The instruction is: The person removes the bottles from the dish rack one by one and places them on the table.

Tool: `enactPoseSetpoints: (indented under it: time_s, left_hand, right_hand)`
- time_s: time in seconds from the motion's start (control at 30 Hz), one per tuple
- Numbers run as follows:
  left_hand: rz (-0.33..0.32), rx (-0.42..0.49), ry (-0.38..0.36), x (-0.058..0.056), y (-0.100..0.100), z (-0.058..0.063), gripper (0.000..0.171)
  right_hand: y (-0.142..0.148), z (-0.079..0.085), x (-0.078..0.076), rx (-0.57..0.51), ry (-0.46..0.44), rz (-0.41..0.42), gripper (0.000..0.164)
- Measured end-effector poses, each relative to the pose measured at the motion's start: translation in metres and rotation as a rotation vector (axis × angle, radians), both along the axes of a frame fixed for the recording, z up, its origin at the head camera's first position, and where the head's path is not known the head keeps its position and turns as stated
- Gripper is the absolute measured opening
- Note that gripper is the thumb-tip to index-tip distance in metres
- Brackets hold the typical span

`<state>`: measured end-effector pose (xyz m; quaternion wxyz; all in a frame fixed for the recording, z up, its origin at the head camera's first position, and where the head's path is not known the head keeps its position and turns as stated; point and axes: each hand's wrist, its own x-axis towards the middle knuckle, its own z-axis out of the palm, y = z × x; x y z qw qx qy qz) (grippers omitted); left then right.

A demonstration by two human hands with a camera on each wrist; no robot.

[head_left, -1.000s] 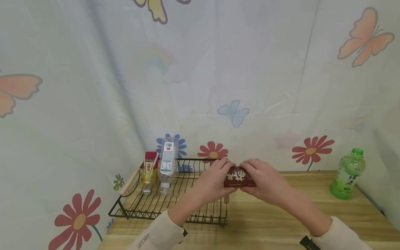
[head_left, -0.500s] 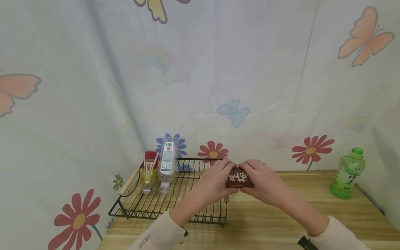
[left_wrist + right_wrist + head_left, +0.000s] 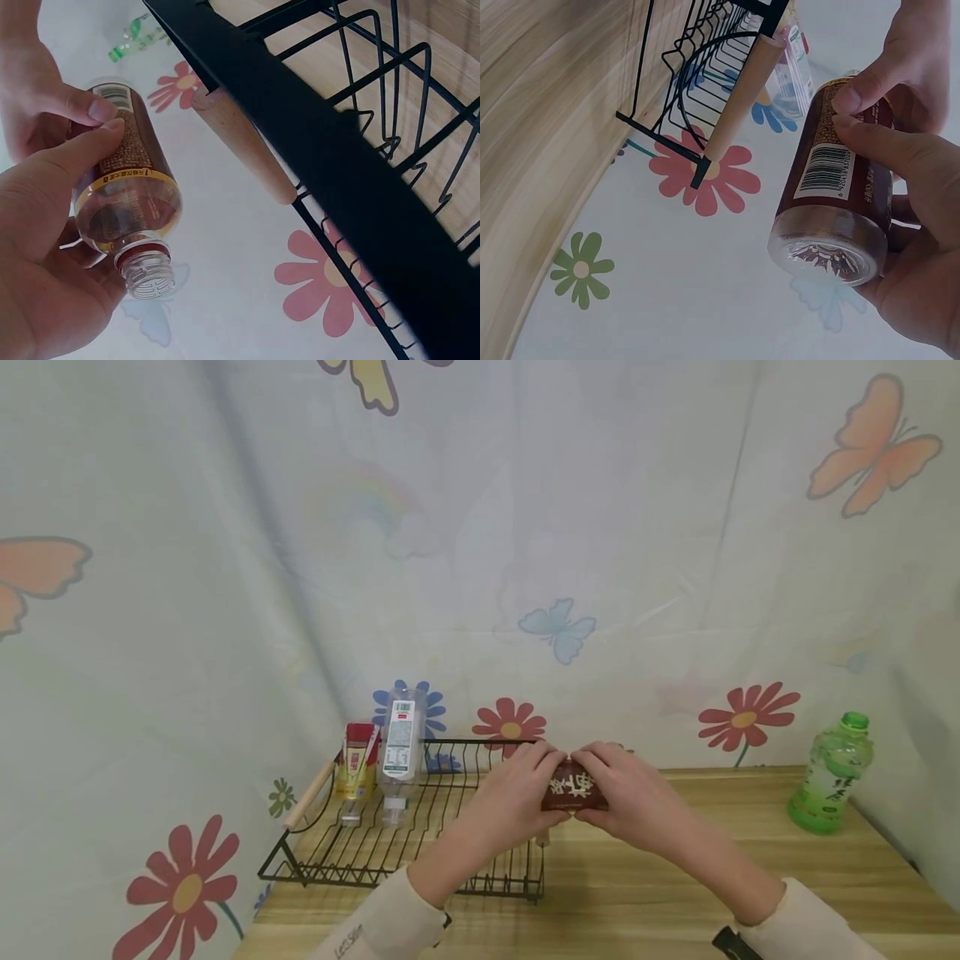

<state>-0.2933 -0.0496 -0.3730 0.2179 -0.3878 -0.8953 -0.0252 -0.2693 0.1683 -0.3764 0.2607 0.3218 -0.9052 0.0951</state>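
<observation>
Both hands hold a clear plastic drink bottle with a dark red label, lying sideways above the table. My left hand grips its neck-side half, and my right hand grips the base-side half. In the left wrist view the bottle's clear threaded neck points down, past the left fingers. The thumbs nearly meet on the label. In the right wrist view the barcode and clear base show. Fingers hide part of the bottle in every view.
A black wire rack with wooden handles stands left of the hands. In it, neck down, are a clear bottle with a white label and a red-and-yellow-labelled bottle. A green bottle stands on the table at right.
Over the last second the hands have drawn slightly closer together on the bottle, and its label has turned a little. The rack and other bottles stay put.
</observation>
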Motion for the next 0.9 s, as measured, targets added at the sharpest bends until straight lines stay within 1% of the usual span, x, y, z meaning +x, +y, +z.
enactPoseSetpoints:
  time_s: [0.13,0.27,0.4,0.53,0.63,0.73,0.8,0.9]
  left_hand:
    - [0.012,0.009,-0.016,0.0,0.0,0.0,0.078]
    - [0.036,0.01,-0.094,-0.002,-0.007,0.003,0.09]
    - [0.072,0.028,-0.182,-0.005,-0.025,0.01,0.102]
    - [0.078,0.09,-0.234,-0.008,-0.044,0.018,0.103]
    - [0.095,0.141,-0.247,-0.011,-0.058,0.023,0.101]
    - [0.132,0.175,-0.229,-0.016,-0.075,0.022,0.096]
    - [0.162,0.19,-0.208,-0.021,-0.087,0.019,0.093]
    - [0.194,0.223,-0.181,-0.029,-0.107,0.01,0.089]
  right_hand:
    - [0.001,0.001,-0.001,0.002,0.007,0.003,0.073]
    - [0.006,0.001,0.0,0.002,0.002,0.001,0.074]
    - [0.017,0.001,-0.001,-0.009,-0.013,-0.002,0.076]
    - [0.032,0.0,-0.005,-0.023,-0.022,-0.009,0.078]
    - [0.044,0.001,-0.011,-0.036,-0.033,-0.019,0.08]
    - [0.059,0.004,-0.013,-0.068,-0.061,-0.028,0.081]
    - [0.069,0.005,-0.013,-0.097,-0.076,-0.039,0.081]
    - [0.085,0.006,-0.012,-0.147,-0.078,-0.048,0.082]
